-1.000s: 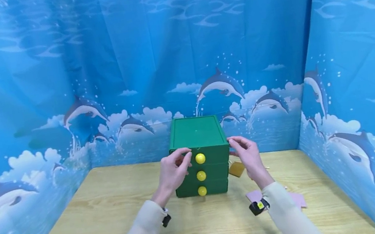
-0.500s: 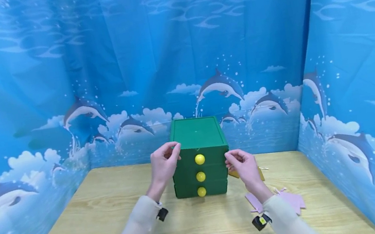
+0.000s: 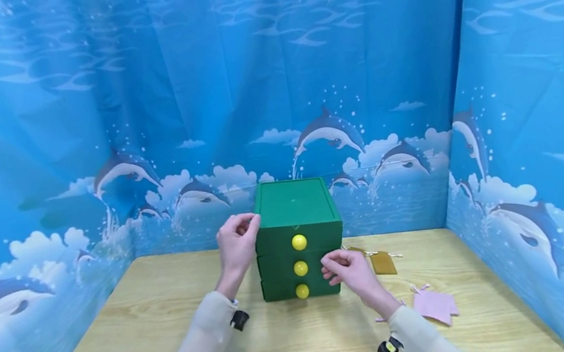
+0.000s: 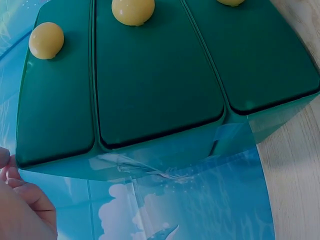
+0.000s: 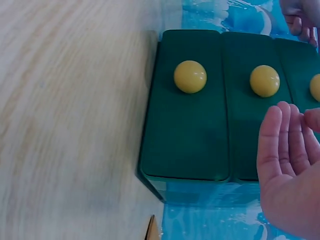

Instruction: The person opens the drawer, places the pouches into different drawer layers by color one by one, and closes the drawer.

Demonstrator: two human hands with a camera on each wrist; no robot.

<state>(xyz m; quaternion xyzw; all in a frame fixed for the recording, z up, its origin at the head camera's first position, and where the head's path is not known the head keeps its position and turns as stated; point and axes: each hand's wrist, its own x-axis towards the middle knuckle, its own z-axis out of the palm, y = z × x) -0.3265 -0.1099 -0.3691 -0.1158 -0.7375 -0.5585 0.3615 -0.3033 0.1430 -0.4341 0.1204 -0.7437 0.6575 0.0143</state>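
Observation:
A green three-drawer cabinet (image 3: 294, 204) stands on the table, each drawer front bearing one round yellow knob, such as the top knob (image 3: 299, 242). My left hand (image 3: 236, 243) is at the cabinet's upper left front corner, fingers bent, fingertips right at the edge. In the left wrist view only part of the left hand (image 4: 27, 205) shows, beside that corner. My right hand (image 3: 353, 275) is in front of the lower right of the drawers, fingers loosely bent, nothing in it. The right wrist view shows the right hand (image 5: 292, 160) palm partly visible, near the middle knob (image 5: 264, 81).
Brown drawstring pouches (image 3: 384, 263) lie right of the cabinet. Nearer on the table's right side is a pink pouch (image 3: 435, 304) with cords, partly overlapping another pink piece. A blue dolphin-print curtain (image 3: 186, 123) hangs behind the wooden table (image 3: 173, 326) and along both sides.
My left hand has moved left from the top drawer's front to the upper left corner. My right hand has come down from the upper right corner to the lower drawers. The drawers look unchanged.

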